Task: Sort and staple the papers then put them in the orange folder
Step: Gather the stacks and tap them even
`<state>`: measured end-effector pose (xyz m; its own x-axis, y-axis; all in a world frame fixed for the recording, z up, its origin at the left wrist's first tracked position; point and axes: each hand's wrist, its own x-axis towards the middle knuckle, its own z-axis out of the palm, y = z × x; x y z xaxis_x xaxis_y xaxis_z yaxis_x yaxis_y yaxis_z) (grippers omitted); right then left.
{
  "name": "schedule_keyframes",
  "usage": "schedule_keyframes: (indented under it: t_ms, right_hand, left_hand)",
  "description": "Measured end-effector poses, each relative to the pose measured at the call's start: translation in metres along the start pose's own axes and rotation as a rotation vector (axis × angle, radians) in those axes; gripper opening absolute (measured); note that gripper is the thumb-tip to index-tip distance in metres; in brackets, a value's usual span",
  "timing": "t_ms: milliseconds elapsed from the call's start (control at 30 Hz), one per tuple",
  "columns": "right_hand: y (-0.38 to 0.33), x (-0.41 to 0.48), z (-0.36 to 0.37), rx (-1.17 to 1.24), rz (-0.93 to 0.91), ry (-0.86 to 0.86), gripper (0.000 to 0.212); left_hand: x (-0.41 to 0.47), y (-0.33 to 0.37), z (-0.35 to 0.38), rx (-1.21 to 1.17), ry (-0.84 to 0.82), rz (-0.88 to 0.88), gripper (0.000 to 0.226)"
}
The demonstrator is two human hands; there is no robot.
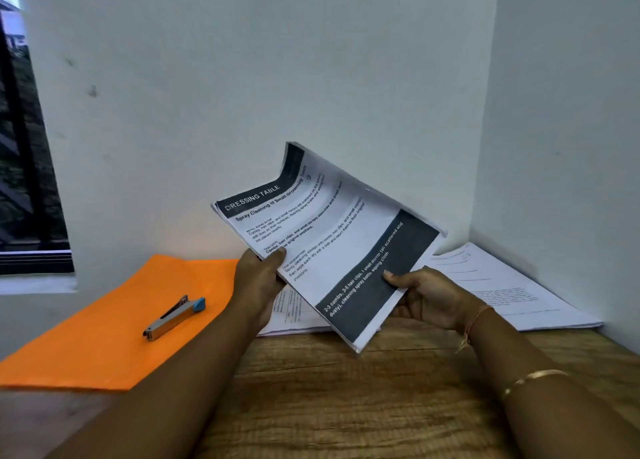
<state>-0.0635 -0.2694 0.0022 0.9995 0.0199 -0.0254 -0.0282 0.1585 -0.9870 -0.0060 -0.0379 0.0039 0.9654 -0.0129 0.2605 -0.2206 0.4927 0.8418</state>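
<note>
A wooden tabletop (346, 406) is filling the lower half of the frame. It is running back into a corner where a pale back wall (242, 78) is meeting a side wall (571, 112) at the right. A dark window (20, 147) is showing at the far left edge.

The orange folder (104, 337) is lying flat at the lower left, and a grey stapler (175, 316) with a blue end is resting on top of it. A loose pile of papers (512, 292) is lying at the right, tucked into the corner. Another sheet (298, 313) is peeking out at the centre, under the raised hands.

Above the middle of the tabletop the person is holding a sheaf of printed papers (332, 244) in the air, tilted, with its upper left corner curling upward. The left grip (258, 285) is pinching the sheaf's left edge, thumb pressing on the printed face. The right grip (426, 299) is clasping the lower right edge, thumb lying on the dark band and fingers curling beneath. A gold bangle (533, 380) and a thin thread bracelet (474, 320) are sitting on the right arm.

Bare wood is lying open in the near centre, between the two forearms and ahead of the folder's right edge
</note>
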Motion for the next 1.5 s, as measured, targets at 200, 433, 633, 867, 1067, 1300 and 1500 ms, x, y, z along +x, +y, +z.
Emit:
schedule_keyframes:
  t_ms: [200, 433, 633, 867, 1067, 1300, 1500]
  right_hand:
    - [-0.005, -0.005, -0.019, -0.010, 0.104, -0.054, 0.028]
    - [-0.005, -0.005, -0.030, -0.022, 0.121, -0.022, 0.030]
    - [-0.007, 0.001, -0.033, 0.062, 0.023, 0.089, 0.020]
    - [-0.008, 0.003, -0.035, 0.203, 0.022, 0.265, 0.015]
    - [-0.010, 0.003, -0.041, 0.596, -0.042, 0.212, 0.056]
    - [-0.009, 0.008, -0.027, 0.659, -0.164, -0.003, 0.087]
    - [-0.005, 0.007, -0.008, 0.509, -0.144, -0.158, 0.110]
  left_hand:
    - [0.007, 0.009, -0.009, -0.048, 0.048, 0.032, 0.021]
    - [0.016, 0.012, -0.019, -0.023, 0.196, 0.038, 0.023]
    - [0.017, 0.016, -0.024, -0.084, 0.354, -0.114, 0.011]
    - [0.017, 0.016, -0.025, -0.159, 0.262, -0.326, 0.017]
    - [0.020, 0.010, -0.024, -0.084, 0.160, -0.430, 0.017]
    - [0.016, 0.002, -0.023, -0.055, 0.133, -0.497, 0.014]
    - [0.009, 0.002, -0.015, -0.064, 0.101, -0.490, 0.012]
